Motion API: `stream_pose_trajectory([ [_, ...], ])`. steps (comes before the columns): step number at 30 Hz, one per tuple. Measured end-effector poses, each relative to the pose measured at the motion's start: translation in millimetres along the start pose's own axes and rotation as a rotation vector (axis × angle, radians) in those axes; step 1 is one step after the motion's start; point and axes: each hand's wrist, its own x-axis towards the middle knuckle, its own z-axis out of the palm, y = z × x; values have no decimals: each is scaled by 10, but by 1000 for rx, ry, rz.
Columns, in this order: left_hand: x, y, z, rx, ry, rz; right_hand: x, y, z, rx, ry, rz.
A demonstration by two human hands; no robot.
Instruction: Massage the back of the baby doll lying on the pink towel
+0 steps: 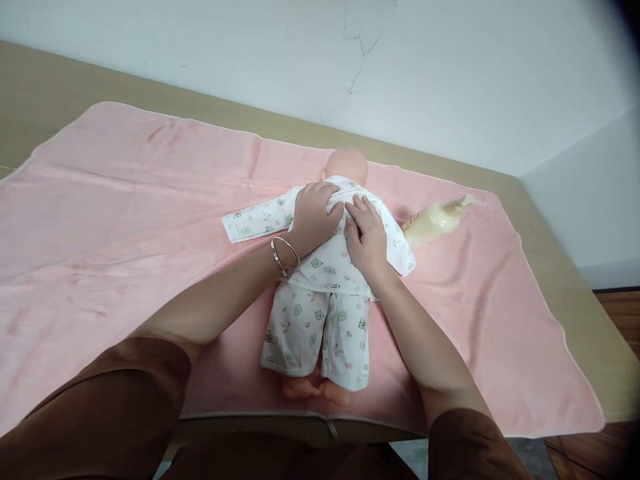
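Note:
A baby doll (347, 165) lies stretched out, its bare round head toward the wall and no face showing. It wears a white printed shirt (320, 270) and matching pants (300, 330), with bare feet at the near end. My left hand (316, 215) rests on the upper left of the shirt, fingers laid over the cloth, a bracelet on the wrist. On the shirt's upper right lies my right hand (367, 237), its fingers apart. Creases run across the fabric near the collar, between both hands. One shirt sleeve (257, 217) extends flat to the left.
Under the doll a pink blanket (125, 200) with soft wrinkles covers much of the wooden table (210, 110). A pale yellow pump bottle (435, 221) lies on its side by the right sleeve. A white wall (250, 60) stands behind the table.

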Motion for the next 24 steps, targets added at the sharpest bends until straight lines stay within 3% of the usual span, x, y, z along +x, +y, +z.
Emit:
stream_pose_trajectory([
  [24,7,10,1,-11,-13,-21,-6,27,8,14,-9,5],
])
